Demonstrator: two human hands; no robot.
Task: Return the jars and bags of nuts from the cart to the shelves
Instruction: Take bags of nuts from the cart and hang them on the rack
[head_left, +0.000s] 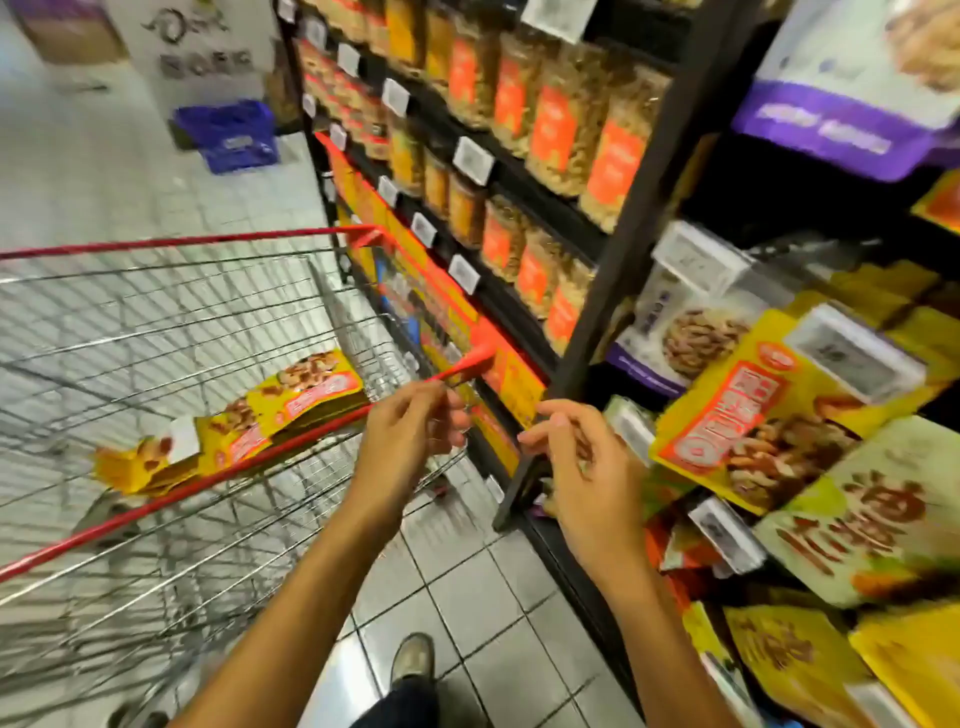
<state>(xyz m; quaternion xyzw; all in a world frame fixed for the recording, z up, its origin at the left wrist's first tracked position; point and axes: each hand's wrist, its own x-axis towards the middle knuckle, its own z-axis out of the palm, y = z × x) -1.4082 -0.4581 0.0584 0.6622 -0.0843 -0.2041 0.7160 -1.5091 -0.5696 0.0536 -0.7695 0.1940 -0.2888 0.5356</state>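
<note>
Bags of nuts (291, 410), yellow, stacked flat on the cart (156, 312) seat flap just behind the red handle (182, 493), so easy reach. L hand (410, 431) looks curled round the handle end, prob steadying the cart beside the shelves (639, 218). R hand (582, 457) loosely curled, empty, free to pick. Heavy blur.

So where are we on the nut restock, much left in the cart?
Done: the shelves hold jars and bags, though which came from the cart cannot be told. In hand: nothing; the right hand is empty, the left hand is at the cart's red rim, grip unclear. Left: several yellow bags lie in the cart; no jars visible there.
</note>
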